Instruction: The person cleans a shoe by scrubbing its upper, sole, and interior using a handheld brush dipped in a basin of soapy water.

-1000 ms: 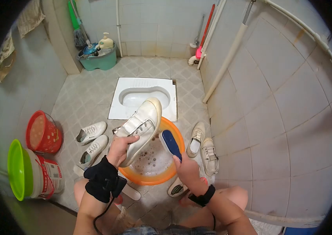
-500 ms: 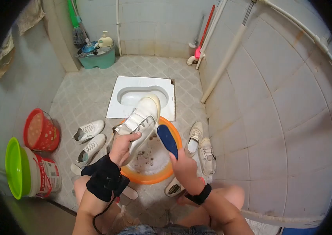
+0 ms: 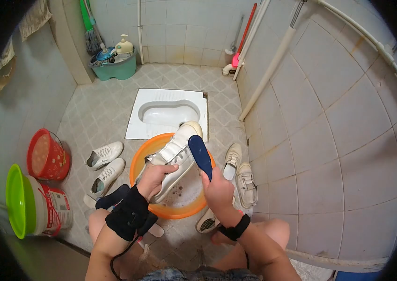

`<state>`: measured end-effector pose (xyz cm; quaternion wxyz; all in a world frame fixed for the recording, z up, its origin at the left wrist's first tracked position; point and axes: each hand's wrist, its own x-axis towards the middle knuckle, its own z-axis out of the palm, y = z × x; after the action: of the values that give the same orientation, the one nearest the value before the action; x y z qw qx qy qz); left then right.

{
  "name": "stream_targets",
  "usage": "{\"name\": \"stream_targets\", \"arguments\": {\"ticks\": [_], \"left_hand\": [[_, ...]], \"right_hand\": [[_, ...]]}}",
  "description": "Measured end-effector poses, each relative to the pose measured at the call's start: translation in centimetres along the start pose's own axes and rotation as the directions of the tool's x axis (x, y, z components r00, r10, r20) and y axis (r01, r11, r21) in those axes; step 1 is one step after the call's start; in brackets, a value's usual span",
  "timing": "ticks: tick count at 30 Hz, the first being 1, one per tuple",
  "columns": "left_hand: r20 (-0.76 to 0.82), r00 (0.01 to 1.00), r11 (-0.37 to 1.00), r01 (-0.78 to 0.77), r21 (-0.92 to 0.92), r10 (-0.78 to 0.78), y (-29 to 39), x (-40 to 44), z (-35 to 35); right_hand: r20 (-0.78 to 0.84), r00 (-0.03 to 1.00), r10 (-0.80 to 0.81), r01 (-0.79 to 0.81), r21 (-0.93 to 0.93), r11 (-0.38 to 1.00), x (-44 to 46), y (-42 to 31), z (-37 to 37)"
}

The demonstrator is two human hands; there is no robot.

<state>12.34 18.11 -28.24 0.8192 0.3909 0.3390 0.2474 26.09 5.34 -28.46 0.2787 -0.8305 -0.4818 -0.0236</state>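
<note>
At left stand 2 white shoes [image 3: 106, 155], cleaned or not I cannot tell; the left hand [image 3: 153, 181] grips a held shoe [image 3: 175, 146] near its heel over the orange basin [image 3: 180, 214], thumb along its side, other fingers mostly hidden. Brushing looks midway: the right hand [image 3: 219, 194] curls its fingers round a blue brush [image 3: 200, 156], its head by the toe, with 2 beige shoes [image 3: 246, 185] farther right.

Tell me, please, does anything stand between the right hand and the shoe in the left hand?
Only the brush, held by the right hand: its head overlaps the shoe near the toe in this view; contact is unclear. Nothing else visible stands between them.
</note>
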Motion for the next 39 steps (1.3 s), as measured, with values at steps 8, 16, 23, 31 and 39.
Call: {"name": "stream_targets", "arguments": {"ticks": [8,16,23,31,39], "left_hand": [[-0.015,0.996,0.995,0.092,-0.036,-0.092,-1.4,0.3,-0.4],[-0.026,0.999,0.996,0.043,-0.073,-0.045,0.6,0.2,0.0],[-0.015,0.997,0.996,0.07,-0.062,-0.071,-1.7,0.4,0.6],[0.022,0.996,0.988,0.092,-0.12,-0.09,-1.2,0.4,1.1],[0.046,0.989,0.986,0.147,-0.084,-0.143,-1.2,-0.2,1.7]], "right_hand": [[0.042,0.998,0.044,-0.044,0.002,0.999,0.0,-0.5,-0.3],[0.106,0.994,0.014,-0.022,0.073,0.997,-1.4,0.3,-0.3],[0.006,0.999,0.041,-0.042,0.068,0.997,-0.3,0.6,0.4],[0.079,0.995,0.06,-0.064,0.048,0.997,-0.9,0.7,0.3],[0.035,0.994,0.105,-0.107,0.078,0.991,0.0,0.1,0.1]]}}
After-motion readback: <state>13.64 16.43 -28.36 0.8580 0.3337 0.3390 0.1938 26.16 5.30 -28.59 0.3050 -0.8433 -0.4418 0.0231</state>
